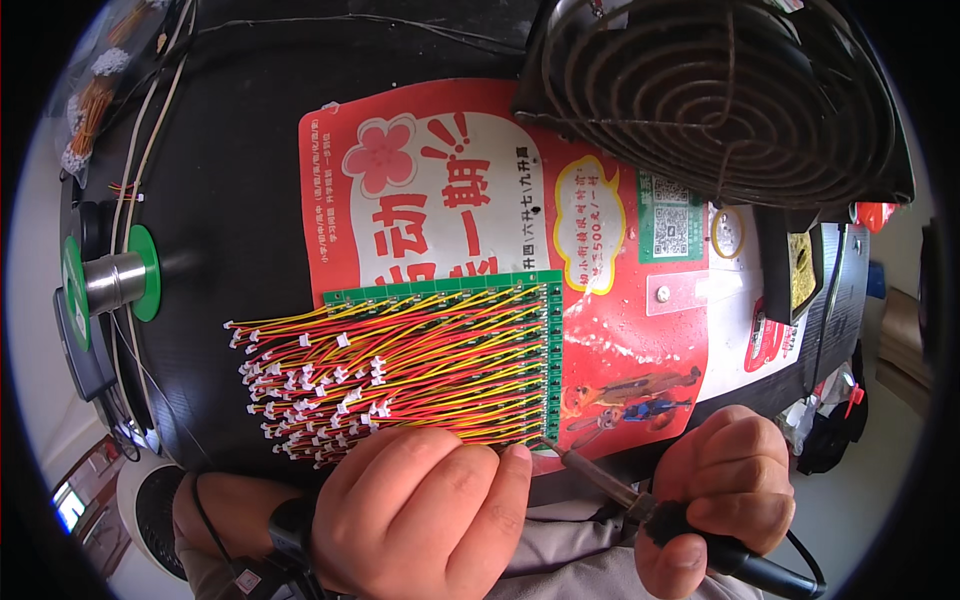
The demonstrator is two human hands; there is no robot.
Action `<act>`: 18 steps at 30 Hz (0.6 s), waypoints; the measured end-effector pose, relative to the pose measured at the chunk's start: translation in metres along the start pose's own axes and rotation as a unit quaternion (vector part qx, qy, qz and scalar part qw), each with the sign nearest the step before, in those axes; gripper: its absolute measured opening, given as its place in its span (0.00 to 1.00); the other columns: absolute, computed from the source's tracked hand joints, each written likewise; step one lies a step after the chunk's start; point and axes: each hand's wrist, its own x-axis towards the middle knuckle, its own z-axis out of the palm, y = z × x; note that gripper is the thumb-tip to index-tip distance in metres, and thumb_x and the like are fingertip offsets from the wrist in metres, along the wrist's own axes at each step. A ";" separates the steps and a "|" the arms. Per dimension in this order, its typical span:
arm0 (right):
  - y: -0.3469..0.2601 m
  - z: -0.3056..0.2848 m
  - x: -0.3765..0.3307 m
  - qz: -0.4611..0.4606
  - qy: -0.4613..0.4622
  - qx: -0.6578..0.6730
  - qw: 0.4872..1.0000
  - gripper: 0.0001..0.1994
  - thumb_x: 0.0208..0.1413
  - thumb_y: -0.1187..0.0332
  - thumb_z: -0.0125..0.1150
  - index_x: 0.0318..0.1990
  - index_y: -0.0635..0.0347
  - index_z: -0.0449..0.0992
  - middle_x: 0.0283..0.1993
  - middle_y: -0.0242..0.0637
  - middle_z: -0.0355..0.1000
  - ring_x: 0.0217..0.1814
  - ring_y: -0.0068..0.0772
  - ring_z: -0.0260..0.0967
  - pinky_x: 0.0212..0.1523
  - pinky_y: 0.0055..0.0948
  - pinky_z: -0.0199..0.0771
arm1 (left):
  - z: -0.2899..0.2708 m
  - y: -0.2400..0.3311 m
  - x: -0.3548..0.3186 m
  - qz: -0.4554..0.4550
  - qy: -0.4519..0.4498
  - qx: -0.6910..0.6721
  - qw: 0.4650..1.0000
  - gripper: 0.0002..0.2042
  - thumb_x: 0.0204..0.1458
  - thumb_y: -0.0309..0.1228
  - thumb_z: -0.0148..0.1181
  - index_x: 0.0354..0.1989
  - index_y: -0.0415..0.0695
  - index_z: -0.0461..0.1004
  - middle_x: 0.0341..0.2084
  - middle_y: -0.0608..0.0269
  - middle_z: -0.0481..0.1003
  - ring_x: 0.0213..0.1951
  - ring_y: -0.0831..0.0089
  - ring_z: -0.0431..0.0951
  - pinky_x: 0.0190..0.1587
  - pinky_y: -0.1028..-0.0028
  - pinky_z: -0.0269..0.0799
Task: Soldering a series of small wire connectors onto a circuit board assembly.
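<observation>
My right hand point(730, 490) is wrapped around the black handle of a soldering iron point(600, 474). The iron's tip points left and meets the near right corner of a green circuit board point(553, 340). Many red and yellow wires point(430, 370) run left from the board's right-hand column of joints and end in small white connectors point(300, 385). My left hand point(430, 505) is closed over the near edge of the wires, thumb and forefinger pressed together close to the iron's tip. Whatever it pinches is hidden by the fingers.
The board lies on a red and white printed sheet point(420, 110) on a black table point(230, 230). A black fan with a round wire guard point(715, 110) stands at the far right, beside a holder with a yellow sponge point(802, 270). On the left is a green-flanged solder spool point(112, 283).
</observation>
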 end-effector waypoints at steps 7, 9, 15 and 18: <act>0.002 -0.001 -0.001 0.007 0.005 0.001 1.000 0.14 0.44 0.61 0.63 0.24 0.55 0.63 0.16 0.25 0.52 0.18 0.21 0.47 0.19 0.25 0.42 | -0.001 0.008 0.001 -0.067 -0.007 0.026 0.997 0.05 0.38 0.23 0.65 0.26 0.40 0.79 0.21 0.64 0.72 0.28 0.69 0.75 0.29 0.72 0.79; -0.003 -0.003 0.008 0.010 0.002 -0.005 1.000 0.14 0.44 0.61 0.63 0.24 0.55 0.63 0.16 0.25 0.52 0.18 0.21 0.47 0.19 0.25 0.42 | -0.002 0.007 0.000 -0.063 -0.001 0.024 0.998 0.05 0.38 0.23 0.65 0.26 0.40 0.80 0.21 0.64 0.72 0.28 0.69 0.75 0.30 0.72 0.79; -0.001 -0.014 0.012 0.006 -0.049 0.075 0.996 0.12 0.49 0.71 0.65 0.28 0.65 0.65 0.17 0.33 0.59 0.18 0.28 0.58 0.15 0.27 0.59 | -0.001 0.009 -0.001 -0.068 0.002 0.039 0.997 0.05 0.39 0.24 0.65 0.27 0.40 0.80 0.22 0.65 0.72 0.30 0.69 0.75 0.31 0.71 0.80; 0.002 -0.028 0.006 0.049 -0.099 0.111 0.988 0.16 0.41 0.66 0.79 0.28 0.60 0.74 0.19 0.29 0.67 0.20 0.24 0.64 0.16 0.21 0.66 | -0.001 0.007 -0.002 -0.062 -0.004 0.038 0.997 0.05 0.40 0.24 0.65 0.27 0.40 0.80 0.22 0.65 0.72 0.31 0.69 0.75 0.32 0.71 0.80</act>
